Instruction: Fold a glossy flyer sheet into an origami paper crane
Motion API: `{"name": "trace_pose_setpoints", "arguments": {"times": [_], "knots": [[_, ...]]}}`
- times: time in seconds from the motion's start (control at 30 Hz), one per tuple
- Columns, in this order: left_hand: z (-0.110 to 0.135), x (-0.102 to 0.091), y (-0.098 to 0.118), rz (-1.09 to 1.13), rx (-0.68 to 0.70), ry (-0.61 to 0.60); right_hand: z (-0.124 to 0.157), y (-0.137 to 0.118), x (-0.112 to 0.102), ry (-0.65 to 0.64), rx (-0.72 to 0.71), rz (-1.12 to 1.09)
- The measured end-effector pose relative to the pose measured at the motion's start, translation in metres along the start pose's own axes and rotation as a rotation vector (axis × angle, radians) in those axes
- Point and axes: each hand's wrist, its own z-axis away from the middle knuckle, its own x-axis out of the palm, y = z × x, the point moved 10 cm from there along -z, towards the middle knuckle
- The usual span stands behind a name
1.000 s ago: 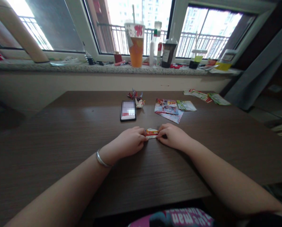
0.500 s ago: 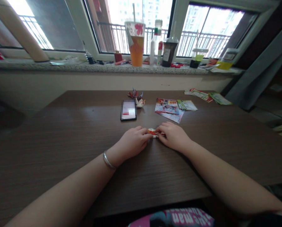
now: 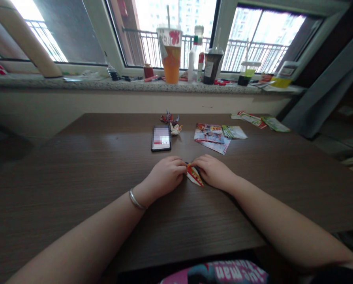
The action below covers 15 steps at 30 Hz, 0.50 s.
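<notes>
A small folded piece of printed paper [image 3: 195,176], white with red and yellow, lies at a slant on the brown table [image 3: 111,165]. At its far end my left hand [image 3: 169,173] pinches it from the left, fingers closed. The fingertips of my right hand [image 3: 210,170] meet the same end from the right, also closed. Its pointed near end sticks out uncovered toward me; the pinched part is mostly hidden. Beyond my hands lie a phone [image 3: 161,138], a folded white paper figure [image 3: 175,129] and a dark red-and-purple folded paper figure [image 3: 168,117].
Printed leaflets [image 3: 209,133] and a stack of green-white papers [image 3: 234,131] lie right of the phone. More flyers [image 3: 252,119] are at the far right edge. Drink cups [image 3: 172,63] and bottles [image 3: 193,59] stand on the windowsill [image 3: 129,85].
The folded paper has turned from lying flat between my hands to slanting toward me, showing more of its length. My right hand has shifted slightly left.
</notes>
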Motion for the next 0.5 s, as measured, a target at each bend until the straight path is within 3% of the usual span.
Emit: {"name": "trace_pose_setpoints", "arguments": {"times": [0.17, 0.5], "knots": [[0.001, -0.008, 0.001, -0.129, -0.004, 0.073, 0.003, -0.003, 0.000, -0.011, -0.039, 0.097], [0.001, 0.002, -0.010, -0.126, -0.159, -0.039, 0.005, -0.013, -0.002, -0.026, -0.076, 0.231]]}}
